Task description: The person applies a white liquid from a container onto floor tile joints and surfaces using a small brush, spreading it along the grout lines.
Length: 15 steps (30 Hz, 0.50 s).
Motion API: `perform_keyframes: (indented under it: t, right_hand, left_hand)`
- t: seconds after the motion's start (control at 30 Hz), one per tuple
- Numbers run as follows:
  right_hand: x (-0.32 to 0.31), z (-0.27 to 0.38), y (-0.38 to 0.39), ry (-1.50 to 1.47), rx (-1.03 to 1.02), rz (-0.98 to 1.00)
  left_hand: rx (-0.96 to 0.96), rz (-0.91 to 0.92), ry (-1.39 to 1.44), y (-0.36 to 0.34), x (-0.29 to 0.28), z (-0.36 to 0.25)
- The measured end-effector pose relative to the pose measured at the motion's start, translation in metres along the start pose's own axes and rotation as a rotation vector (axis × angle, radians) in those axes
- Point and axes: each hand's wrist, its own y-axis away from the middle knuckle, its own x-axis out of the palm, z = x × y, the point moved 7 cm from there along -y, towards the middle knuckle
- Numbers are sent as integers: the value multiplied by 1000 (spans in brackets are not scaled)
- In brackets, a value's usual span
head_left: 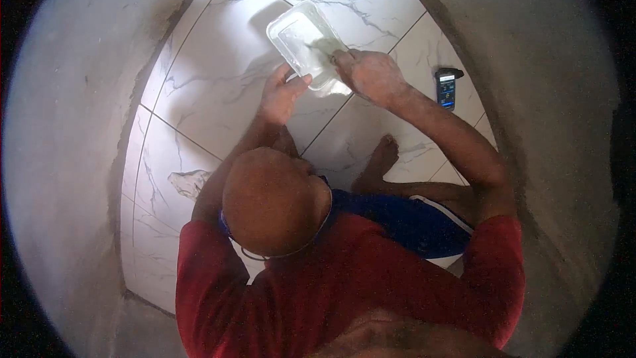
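A translucent rectangular plastic container (298,36) with pale, wet-looking contents is held above the white marbled floor tiles. My left hand (281,96) grips its lower left corner, thumb and fingers around the rim. My right hand (371,76) is closed at the container's right side, its fingertips over the pale, greenish contents; what they hold is too blurred and hidden to make out.
A dark phone-like device with a lit screen (446,93) lies right on the tiles (199,59). A crumpled pale cloth (189,182) lies left. A bald head (268,195), red-shirted shoulders, blue shorts and a bare foot (384,156) occupy the lower view. Curved grey walls (73,146) border both sides.
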Motion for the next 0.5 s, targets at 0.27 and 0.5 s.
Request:
perform_keyframes:
  t: [0.27, 0.5]
  right_hand:
    - [-5, 6, 5, 26, -71, 57]
    - [-12, 9, 5, 174, -86, 109]
  left_hand:
    - [-3, -9, -11, 0, -4, 0]
    - [-9, 25, -11, 0, -3, 0]
